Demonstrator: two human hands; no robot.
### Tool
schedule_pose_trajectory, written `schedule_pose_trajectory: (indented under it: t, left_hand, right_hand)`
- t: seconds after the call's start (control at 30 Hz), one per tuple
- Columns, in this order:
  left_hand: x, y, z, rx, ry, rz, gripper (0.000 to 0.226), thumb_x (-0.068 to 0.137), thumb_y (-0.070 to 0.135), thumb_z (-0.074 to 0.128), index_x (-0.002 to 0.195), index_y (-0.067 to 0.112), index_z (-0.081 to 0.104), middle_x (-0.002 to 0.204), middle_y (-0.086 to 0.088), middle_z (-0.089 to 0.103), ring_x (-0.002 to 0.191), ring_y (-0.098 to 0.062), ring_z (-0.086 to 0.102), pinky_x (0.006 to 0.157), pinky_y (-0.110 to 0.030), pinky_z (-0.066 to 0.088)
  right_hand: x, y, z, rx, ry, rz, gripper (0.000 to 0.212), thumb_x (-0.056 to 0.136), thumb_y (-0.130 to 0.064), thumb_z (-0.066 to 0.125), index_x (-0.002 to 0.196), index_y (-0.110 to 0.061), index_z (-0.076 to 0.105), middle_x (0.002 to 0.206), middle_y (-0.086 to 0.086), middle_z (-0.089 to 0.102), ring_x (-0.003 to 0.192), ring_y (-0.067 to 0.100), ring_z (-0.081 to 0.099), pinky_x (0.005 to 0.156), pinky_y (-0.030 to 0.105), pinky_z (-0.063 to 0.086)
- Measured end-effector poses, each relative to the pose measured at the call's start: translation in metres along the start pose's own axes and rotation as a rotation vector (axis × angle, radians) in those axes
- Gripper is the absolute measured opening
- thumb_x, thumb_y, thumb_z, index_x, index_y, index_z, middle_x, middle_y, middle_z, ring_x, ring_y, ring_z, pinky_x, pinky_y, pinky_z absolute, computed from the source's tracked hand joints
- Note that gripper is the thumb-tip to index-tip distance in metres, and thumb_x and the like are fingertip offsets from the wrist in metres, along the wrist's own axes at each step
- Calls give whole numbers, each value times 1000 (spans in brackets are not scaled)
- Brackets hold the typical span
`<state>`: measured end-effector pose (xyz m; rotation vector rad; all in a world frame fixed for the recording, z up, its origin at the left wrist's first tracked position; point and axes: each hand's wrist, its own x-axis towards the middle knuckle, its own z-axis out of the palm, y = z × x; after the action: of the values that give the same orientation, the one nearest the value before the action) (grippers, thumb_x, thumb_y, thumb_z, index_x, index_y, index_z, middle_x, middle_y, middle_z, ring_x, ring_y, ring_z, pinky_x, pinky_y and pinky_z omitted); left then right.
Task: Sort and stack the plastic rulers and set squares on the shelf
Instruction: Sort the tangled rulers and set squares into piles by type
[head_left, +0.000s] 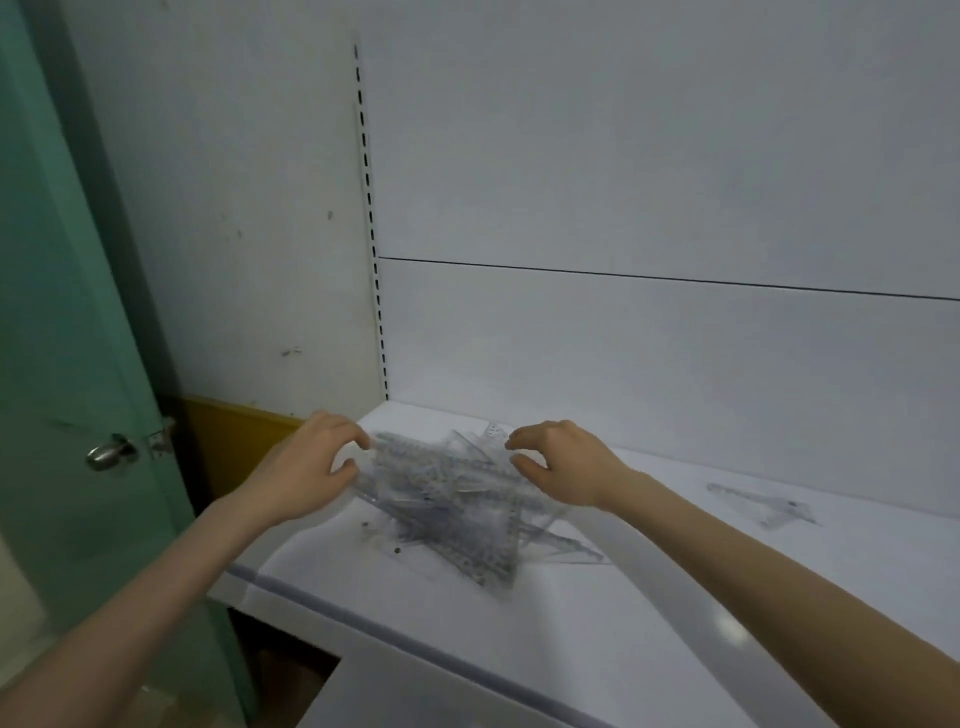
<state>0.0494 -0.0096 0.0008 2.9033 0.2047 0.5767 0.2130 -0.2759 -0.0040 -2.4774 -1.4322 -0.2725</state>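
A jumbled pile of clear plastic rulers and set squares lies on the left part of the white shelf. My left hand is at the pile's left edge, fingers and thumb curved around the ends of the top pieces. My right hand is at the pile's right side, fingers curled over the top and thumb beneath, touching the upper pieces. One clear set square lies alone farther right on the shelf.
The shelf's white back panel rises behind, with a slotted upright at its left. A green door with a metal knob stands to the left, beside a white wall.
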Motion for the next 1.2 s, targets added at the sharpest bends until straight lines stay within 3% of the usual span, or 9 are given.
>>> schedule_pose_trajectory:
  t: [0.2, 0.37, 0.47, 0.57, 0.7, 0.8, 0.9, 1.03, 1.2]
  left_hand:
    - [30, -55, 2, -45, -33, 82, 21, 92, 13, 52, 108, 26, 57, 111, 13, 48, 106, -1, 35, 91, -21, 33]
    - [48, -46, 17, -185, -111, 282, 33, 87, 5, 50, 116, 18, 60, 115, 15, 49, 107, 9, 33, 102, -20, 33]
    - [54, -18, 23, -211, -246, 376, 51, 79, 16, 44, 129, 22, 56, 131, 15, 49, 122, 3, 37, 104, -12, 24]
    - [56, 3, 28, -147, -355, 424, 58, 80, 18, 48, 136, 32, 49, 142, 15, 43, 130, -3, 35, 109, -21, 27]
    - [57, 16, 32, -104, -358, 468, 53, 88, 15, 49, 137, 32, 47, 150, 14, 33, 136, -6, 27, 113, -28, 26]
    - [59, 21, 34, -134, -350, 448, 39, 92, 32, 46, 129, 31, 55, 147, 13, 38, 134, -5, 29, 112, -30, 27]
    - [59, 31, 36, -122, -310, 423, 38, 91, 55, 46, 121, 34, 58, 132, 13, 51, 123, -8, 42, 103, -31, 35]
    - [60, 48, 37, 61, -386, 504, 64, 78, 76, 47, 126, 33, 53, 126, 16, 51, 110, -5, 42, 93, -28, 36]
    - [58, 51, 39, -62, -374, 540, 42, 79, 64, 60, 110, 36, 62, 111, 17, 53, 104, -2, 42, 89, -30, 43]
  right_hand:
    - [63, -17, 33, -13, -281, 149, 48, 101, -38, 41, 136, -5, 46, 136, 14, 54, 124, 32, 49, 100, 45, 41]
    - [61, -15, 40, -150, -98, 41, 32, 99, -35, 49, 110, -13, 70, 105, 8, 72, 96, 29, 65, 76, 33, 50]
    - [55, -19, 35, -404, -22, -133, 19, 88, -20, 61, 73, -9, 64, 66, 11, 67, 58, 30, 63, 52, 26, 34]
    - [46, -26, 29, -541, 16, -112, 30, 46, -11, 81, 50, -15, 52, 40, -2, 50, 28, 21, 44, 42, 16, 17]
    - [33, -20, 20, -576, 152, -6, 62, 31, 2, 80, 56, -17, 26, 43, -6, 18, 32, 18, 13, 49, 13, -3]
    - [19, -14, 12, -610, 190, 55, 63, 29, 4, 77, 58, -16, 24, 47, -4, 15, 36, 19, 11, 52, 15, -6]
    - [7, -12, 7, -616, 245, 99, 62, 31, 4, 76, 57, -17, 24, 47, -5, 14, 37, 19, 10, 53, 15, -6]
    - [-5, -7, 3, -558, 342, 216, 45, 39, 3, 75, 53, -13, 36, 40, -5, 23, 37, 22, 13, 50, 14, 0]
    - [-22, -1, 0, -330, 518, 207, 13, 64, -9, 64, 72, -18, 70, 46, -6, 58, 33, 24, 46, 35, 23, 34]
